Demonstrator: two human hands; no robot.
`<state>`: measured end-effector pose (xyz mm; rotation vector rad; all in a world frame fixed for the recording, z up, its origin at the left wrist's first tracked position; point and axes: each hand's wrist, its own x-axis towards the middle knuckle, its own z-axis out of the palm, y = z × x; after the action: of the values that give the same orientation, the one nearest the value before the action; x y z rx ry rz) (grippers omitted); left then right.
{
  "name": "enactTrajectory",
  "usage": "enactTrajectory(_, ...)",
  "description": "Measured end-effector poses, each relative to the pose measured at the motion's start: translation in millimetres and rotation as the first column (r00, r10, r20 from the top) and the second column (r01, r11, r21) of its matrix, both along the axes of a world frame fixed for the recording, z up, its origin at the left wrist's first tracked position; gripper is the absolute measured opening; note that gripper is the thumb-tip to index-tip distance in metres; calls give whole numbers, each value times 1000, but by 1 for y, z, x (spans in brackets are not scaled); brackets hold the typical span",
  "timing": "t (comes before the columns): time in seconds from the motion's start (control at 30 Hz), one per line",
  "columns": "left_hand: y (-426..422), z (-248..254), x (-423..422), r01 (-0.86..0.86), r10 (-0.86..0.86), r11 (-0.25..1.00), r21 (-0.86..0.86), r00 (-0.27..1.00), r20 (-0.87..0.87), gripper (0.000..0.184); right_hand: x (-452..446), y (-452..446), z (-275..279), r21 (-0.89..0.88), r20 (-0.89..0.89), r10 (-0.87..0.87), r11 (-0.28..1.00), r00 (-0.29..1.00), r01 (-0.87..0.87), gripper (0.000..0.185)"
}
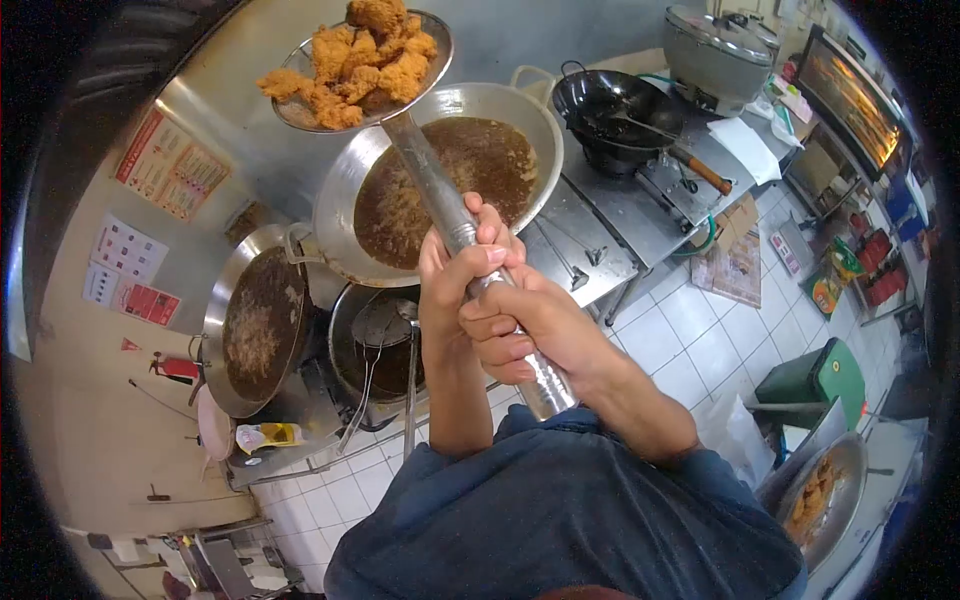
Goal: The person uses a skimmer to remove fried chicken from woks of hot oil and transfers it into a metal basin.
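Observation:
Both hands are wrapped round the thick metal handle of a long skimmer [440, 185]. My left hand [462, 258] grips it higher up, and my right hand [528, 322] closes round it just below, near the butt end. In the skimmer's round mesh basket, at the top of the view, lies a heap of golden fried chicken pieces [360, 65]. The basket is held up over the back edge of a large two-handled wok [548, 150]. Dark, foamy frying oil [450, 180] fills the wok's lower part, partly hidden behind the handle and my hands.
Left stands another wok of oil [222, 370]; between them, a pot [340, 320] holds a strainer and utensils. A black wok [610, 100] sits on the steel counter at right. A green bin [815, 385] and a pan of fried food [850, 480] are at lower right.

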<state>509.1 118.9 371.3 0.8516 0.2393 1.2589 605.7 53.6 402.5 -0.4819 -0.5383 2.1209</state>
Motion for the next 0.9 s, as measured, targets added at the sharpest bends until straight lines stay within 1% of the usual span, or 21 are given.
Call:
enactTrajectory(0.07,-3,-11,2,-17,17,1000,-20,1000,-22,43,4,-6,-4,-33,30,-21,999,999,22,16)
enactTrajectory(0.1,-7,-19,2,-14,13,999,-36,1000,-27,43,7,-9,-11,-6,-5,-5,1000,1000,5,12)
enactTrajectory(0.13,-13,-29,3,3,-6,998,-64,999,-38,43,5,-14,-20,10,-39,-25,1000,999,26,11)
enactTrajectory(0.2,-23,-51,2,18,-11,971,-238,999,31,43,-3,-21,-38,30,-118,-81,996,990,85,10)
enactTrajectory(0.27,-36,-63,10,-30,54,952,-303,996,71,43,-9,-22,-49,8,-41,-260,966,965,260,9)
enactTrajectory(0.3,-42,-69,13,-61,69,986,-157,997,45,42,-12,-20,-50,23,2,-309,951,951,309,9)
enactTrajectory(0.37,-34,-67,13,-63,64,998,-13,997,43,41,-10,-12,-45,-19,-45,-204,979,978,203,11)
enactTrajectory(0.4,-27,-59,11,-25,28,998,-50,998,52,41,-8,-10,-41,-43,-66,-132,991,989,130,12)
enactTrajectory(0.43,-19,-47,6,26,-18,989,-148,998,54,42,-7,-9,-32,-51,-126,-107,994,986,101,13)
enactTrajectory(0.47,-12,-35,1,74,-60,966,-248,996,64,43,-6,-8,-21,-41,-129,-89,996,988,84,13)
enactTrajectory(0.53,0,-18,1,116,-108,990,-82,989,97,44,-3,-8,-2,-18,-133,-61,998,989,59,13)
enactTrajectory(0.6,3,9,5,109,-107,994,-19,993,55,43,1,-3,10,42,-99,-33,998,995,37,15)
enactTrajectory(0.63,0,19,12,24,-23,999,-29,999,39,43,4,-1,15,73,-82,-28,997,996,34,16)
enactTrajectory(0.67,0,27,15,18,-18,1000,-20,1000,22,44,7,1,19,104,-64,-30,994,997,37,18)
enactTrajectory(0.7,3,28,16,28,-28,1000,-11,1000,11,44,9,2,22,113,-105,-34,993,994,46,19)
enactTrajectory(0.8,1,14,20,53,-53,998,-33,998,-19,42,17,-5,24,7,-1,-108,994,994,108,16)
enactTrajectory(0.83,0,6,21,60,-61,997,-45,998,-28,41,18,-6,18,-29,21,-94,995,995,94,14)
enactTrajectory(0.9,-8,-16,22,65,-73,989,-131,996,-50,39,19,-9,-5,-91,-14,-72,993,997,70,14)
